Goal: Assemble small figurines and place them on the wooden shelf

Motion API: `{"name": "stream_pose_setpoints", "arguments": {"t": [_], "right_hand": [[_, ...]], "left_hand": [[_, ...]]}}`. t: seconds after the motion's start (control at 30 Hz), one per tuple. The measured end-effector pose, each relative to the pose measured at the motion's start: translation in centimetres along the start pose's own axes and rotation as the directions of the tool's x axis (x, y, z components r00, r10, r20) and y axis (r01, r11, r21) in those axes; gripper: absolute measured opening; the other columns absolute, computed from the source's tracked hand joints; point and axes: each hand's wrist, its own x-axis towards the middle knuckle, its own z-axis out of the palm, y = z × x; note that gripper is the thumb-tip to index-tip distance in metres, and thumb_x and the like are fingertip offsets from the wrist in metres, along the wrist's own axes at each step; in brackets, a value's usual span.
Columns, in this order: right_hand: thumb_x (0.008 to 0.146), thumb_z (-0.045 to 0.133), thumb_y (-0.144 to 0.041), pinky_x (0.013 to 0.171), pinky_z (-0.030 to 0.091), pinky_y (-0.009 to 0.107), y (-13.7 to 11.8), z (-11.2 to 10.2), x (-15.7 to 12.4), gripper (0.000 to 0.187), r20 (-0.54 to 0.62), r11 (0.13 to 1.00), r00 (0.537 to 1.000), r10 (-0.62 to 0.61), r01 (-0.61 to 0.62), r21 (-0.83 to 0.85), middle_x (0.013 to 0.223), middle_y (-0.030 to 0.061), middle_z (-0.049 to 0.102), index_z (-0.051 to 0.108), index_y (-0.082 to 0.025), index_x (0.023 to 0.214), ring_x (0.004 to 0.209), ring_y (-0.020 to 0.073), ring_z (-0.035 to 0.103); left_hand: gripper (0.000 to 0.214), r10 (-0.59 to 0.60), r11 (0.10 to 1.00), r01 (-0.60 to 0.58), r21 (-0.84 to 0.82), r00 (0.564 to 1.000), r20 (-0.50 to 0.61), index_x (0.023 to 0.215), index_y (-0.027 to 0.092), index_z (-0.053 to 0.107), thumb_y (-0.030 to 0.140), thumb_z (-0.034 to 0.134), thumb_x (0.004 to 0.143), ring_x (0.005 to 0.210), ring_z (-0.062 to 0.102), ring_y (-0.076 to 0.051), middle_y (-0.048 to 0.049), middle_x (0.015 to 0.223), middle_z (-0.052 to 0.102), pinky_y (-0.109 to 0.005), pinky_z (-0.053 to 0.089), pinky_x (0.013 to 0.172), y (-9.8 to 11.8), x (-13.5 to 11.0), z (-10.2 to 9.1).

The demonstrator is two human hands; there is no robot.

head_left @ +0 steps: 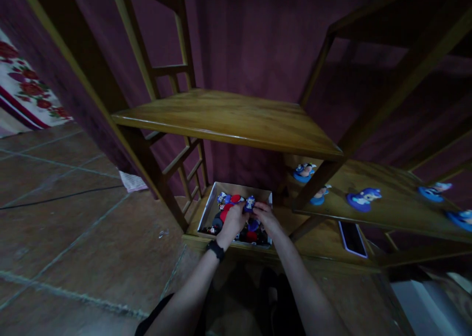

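Observation:
Both hands are over an open cardboard box (207, 209) on the bottom shelf. It holds several small figurines, with red, black, blue and purple parts showing. Between the hands, a purple-and-white figurine (250, 203) stands upright on a round purple base. My left hand (235, 219), with a dark watch on the wrist, has its fingers closed on the figurine's left side. From the other side, the fingers of my right hand (266, 215) meet the figurine near its base. My forearms and hands hide part of the box's contents.
A wooden shelf board (228, 117) juts out above the box. To the right, several figurines, one a purple figurine (365, 198), stand on a middle shelf (398, 183). A phone (353, 238) lies below them. A black cable (62, 197) crosses the tiled floor (73, 247).

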Motion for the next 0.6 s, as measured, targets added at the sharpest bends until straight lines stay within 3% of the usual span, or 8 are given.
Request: {"name": "stream_pose_setpoints", "arguments": {"t": [0.1, 0.33, 0.6], "right_hand": [[0.059, 0.063, -0.027, 0.071, 0.049, 0.031, -0.1, -0.1, -0.2, 0.018, 0.032, 1.0, 0.999, 0.006, -0.005, -0.015, 0.076, 0.0015, 0.068, 0.066, -0.019, 0.075, 0.073, 0.0171, 0.062], [0.059, 0.064, -0.029, 0.07, 0.048, 0.03, 0.2, 0.0, -0.1, 0.02, -0.008, 0.989, 1.0, -0.008, 0.007, -0.146, 0.077, -0.0004, 0.066, 0.064, -0.019, 0.077, 0.072, 0.0164, 0.06], [0.059, 0.064, -0.029, 0.071, 0.046, 0.029, 1.1, 0.2, 0.6, 0.024, -0.041, 0.944, 0.991, -0.127, 0.108, -0.312, 0.078, -0.002, 0.065, 0.061, -0.021, 0.081, 0.074, 0.0152, 0.058]], "left_hand": [[0.031, 0.008, 0.992, -0.004, 0.126, 1.0, -0.025, 0.096, 0.02, 0.062, 0.013, 0.058, 0.067, 0.087, 0.06, -0.023, -0.01, 0.088, 0.066, -0.027, 0.04, 0.074, 0.0, -0.4, 0.1], [0.037, 0.068, 0.989, -0.066, 0.128, 0.998, -0.008, 0.101, 0.019, 0.059, 0.009, 0.057, 0.065, 0.086, 0.059, -0.023, -0.0094, 0.089, 0.065, -0.026, 0.039, 0.073, -0.6, -0.4, -0.3], [0.035, 0.07, 0.992, -0.067, 0.11, 0.997, -0.026, 0.093, 0.02, 0.063, 0.01, 0.063, 0.06, 0.077, 0.06, -0.02, -0.0069, 0.083, 0.066, -0.024, 0.04, 0.065, -0.6, 0.0, -0.2]]}}
